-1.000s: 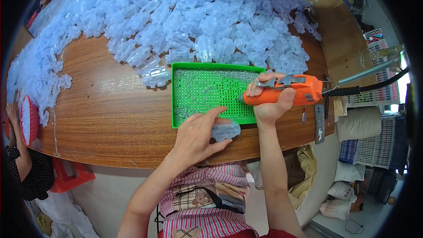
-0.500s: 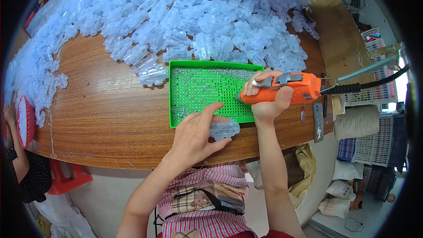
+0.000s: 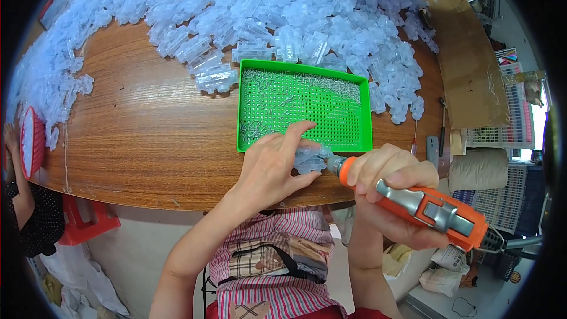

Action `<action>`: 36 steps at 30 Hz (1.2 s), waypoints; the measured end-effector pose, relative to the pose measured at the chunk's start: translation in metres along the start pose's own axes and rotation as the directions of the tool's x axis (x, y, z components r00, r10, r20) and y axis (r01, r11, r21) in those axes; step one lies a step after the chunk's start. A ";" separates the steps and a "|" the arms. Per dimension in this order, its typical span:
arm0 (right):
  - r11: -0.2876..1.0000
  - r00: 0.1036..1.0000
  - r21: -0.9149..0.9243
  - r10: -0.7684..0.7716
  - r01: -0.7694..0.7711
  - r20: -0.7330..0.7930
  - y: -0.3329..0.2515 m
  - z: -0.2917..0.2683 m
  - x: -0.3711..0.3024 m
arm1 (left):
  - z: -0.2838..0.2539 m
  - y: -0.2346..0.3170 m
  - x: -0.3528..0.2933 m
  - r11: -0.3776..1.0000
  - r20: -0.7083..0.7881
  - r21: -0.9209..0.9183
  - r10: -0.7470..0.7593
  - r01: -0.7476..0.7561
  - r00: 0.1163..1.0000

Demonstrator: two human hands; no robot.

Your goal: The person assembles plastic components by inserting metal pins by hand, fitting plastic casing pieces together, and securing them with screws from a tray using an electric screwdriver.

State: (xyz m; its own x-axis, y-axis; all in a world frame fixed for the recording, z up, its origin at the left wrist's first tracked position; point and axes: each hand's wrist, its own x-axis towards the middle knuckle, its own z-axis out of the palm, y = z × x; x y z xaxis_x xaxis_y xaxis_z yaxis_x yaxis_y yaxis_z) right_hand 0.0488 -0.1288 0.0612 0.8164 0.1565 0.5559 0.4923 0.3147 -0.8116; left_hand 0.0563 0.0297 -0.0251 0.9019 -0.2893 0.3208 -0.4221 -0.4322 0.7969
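My right hand (image 3: 393,171) is wrapped round an orange electric screwdriver (image 3: 407,208) with a metal lever along its side. Its tip points left and meets the right end of a clear plastic piece (image 3: 310,162). My left hand (image 3: 263,165) pins that piece near the table's front edge, thumb on the near side and fingers on the far side. Just beyond lies a green perforated tray (image 3: 240,112) holding many small silvery screws (image 3: 333,85), some lying loose and some standing in the holes. Whether a screw sits at the screwdriver's tip is too small to tell.
A large heap of clear plastic pieces (image 3: 236,6) covers the far and left parts of the wooden table (image 3: 159,124). At the left edge stands a red basket (image 3: 36,142) beside another person's arm (image 3: 22,192). A cardboard sheet (image 3: 466,65) rises on the right, near a phone (image 3: 432,149).
The screwdriver has come from over the tray down and toward me, its tip now at the plastic piece. My left hand still holds the piece; the whole view has shifted slightly.
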 end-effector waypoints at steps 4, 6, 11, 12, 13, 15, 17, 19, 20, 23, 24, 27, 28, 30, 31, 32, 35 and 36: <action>0.998 1.000 0.053 0.027 -0.027 -0.015 0.006 -0.001 -0.004 | 0.001 0.001 -0.001 1.000 0.011 -0.010 -0.008 0.008 1.000; 0.998 1.000 0.049 0.031 -0.030 -0.003 0.009 -0.002 -0.006 | 0.001 0.001 -0.003 1.000 0.006 -0.017 -0.006 0.006 1.000; 0.999 0.999 -0.004 0.034 -0.034 0.009 0.009 0.001 -0.007 | 0.001 0.001 -0.004 1.000 0.002 -0.020 -0.003 0.003 1.000; 0.998 1.000 -0.061 0.001 0.000 0.004 0.010 0.006 -0.005 | 0.002 0.000 -0.004 1.000 0.003 -0.017 0.001 0.000 1.000; 0.997 0.996 -0.049 -0.049 0.053 0.075 0.017 0.002 -0.005 | 0.003 -0.001 -0.005 1.000 0.004 -0.015 0.004 -0.004 1.000; 0.991 0.990 -0.090 -0.084 0.095 0.116 0.022 0.003 -0.005 | 0.003 -0.001 -0.005 1.000 0.006 -0.021 -0.006 0.007 1.000; 0.989 0.988 -0.099 -0.094 0.106 0.124 0.022 0.002 -0.004 | 0.003 0.001 -0.002 1.000 0.006 -0.028 -0.013 0.013 1.000; 0.988 0.985 -0.100 -0.107 0.121 0.132 0.023 0.004 -0.003 | 0.001 0.000 -0.001 0.999 0.017 -0.031 -0.017 0.018 1.000; 0.984 0.986 -0.130 -0.105 0.122 0.131 0.023 0.005 -0.003 | 0.001 0.000 -0.001 1.000 0.012 -0.023 -0.019 0.020 1.000; 0.974 0.980 -0.178 -0.109 0.138 0.168 0.025 0.009 -0.001 | -0.004 -0.003 -0.003 0.999 0.063 0.005 -0.036 0.036 0.997; 0.975 0.980 -0.176 -0.103 0.133 0.170 0.025 0.011 -0.001 | -0.004 -0.003 -0.005 0.999 0.063 0.007 -0.033 0.033 0.997; 0.980 0.991 -0.153 -0.113 0.124 0.076 0.021 0.009 0.007 | -0.002 0.002 -0.001 1.000 0.062 0.002 0.029 -0.030 0.998; 0.991 0.997 -0.114 -0.075 0.074 -0.002 0.022 0.011 0.008 | -0.006 0.001 -0.003 0.998 0.072 0.026 0.048 -0.050 0.996; 0.997 0.986 0.072 -0.023 0.035 -0.163 0.004 0.014 0.022 | -0.011 0.001 -0.007 0.995 0.052 0.005 0.102 -0.102 0.993; 0.985 0.989 0.170 0.005 0.020 -0.145 -0.006 0.004 0.030 | -0.019 0.003 -0.010 0.993 0.027 0.006 0.115 -0.115 0.993; 0.994 0.973 0.113 0.032 -0.006 -0.230 -0.015 -0.001 0.035 | -0.034 0.009 -0.011 0.996 0.010 0.051 0.079 -0.080 0.997; 0.994 0.924 0.030 0.113 -0.109 -0.365 -0.018 -0.020 0.044 | -0.089 0.004 -0.016 0.951 -0.170 0.293 -0.051 0.100 0.984; 0.985 0.868 0.061 0.170 -0.160 -0.466 -0.008 -0.023 0.044 | -0.105 -0.008 -0.021 0.909 -0.216 0.366 -0.127 0.201 0.968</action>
State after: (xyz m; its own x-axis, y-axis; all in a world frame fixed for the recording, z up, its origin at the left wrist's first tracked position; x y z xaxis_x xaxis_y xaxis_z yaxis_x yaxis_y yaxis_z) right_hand 0.0872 -0.1458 0.0880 0.9331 -0.2474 0.2610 0.3362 0.3422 -0.8774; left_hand 0.0500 0.1290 0.0154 0.9466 -0.0405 0.3200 -0.2360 -0.7634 0.6013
